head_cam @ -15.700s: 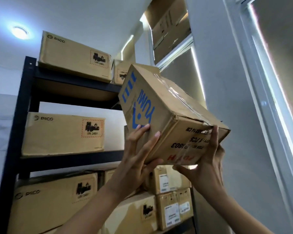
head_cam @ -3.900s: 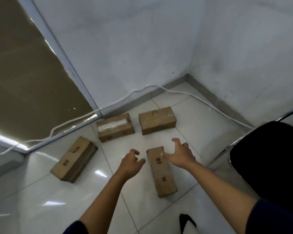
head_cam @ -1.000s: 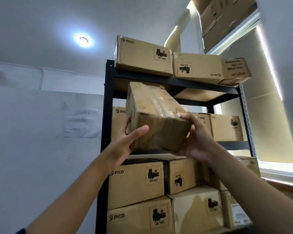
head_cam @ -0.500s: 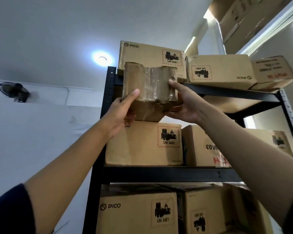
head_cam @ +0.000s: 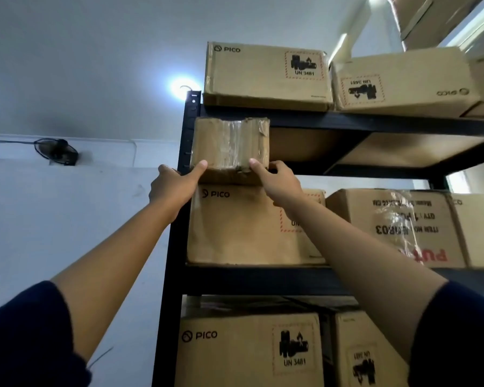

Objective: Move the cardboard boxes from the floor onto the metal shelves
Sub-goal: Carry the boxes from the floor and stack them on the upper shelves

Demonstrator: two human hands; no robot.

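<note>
A small taped cardboard box (head_cam: 229, 146) sits on top of a large PICO box (head_cam: 241, 227) at the left end of the black metal shelf (head_cam: 263, 279), just under the top shelf board. My left hand (head_cam: 176, 185) presses its thumb against the box's lower left corner. My right hand (head_cam: 274, 180) touches the lower right corner with its fingertips. Both arms reach up from below.
More large cartons fill the top shelf (head_cam: 266, 76), the middle level (head_cam: 397, 227) and the level below (head_cam: 249, 356). The shelf's black upright post (head_cam: 176, 247) runs beside my left wrist. A wall fan (head_cam: 56, 150) and a ceiling light (head_cam: 182, 88) are at the left.
The small box has gone up and into the gap above the PICO box and now rests there. My hands have slid from its sides to its lower front corners.
</note>
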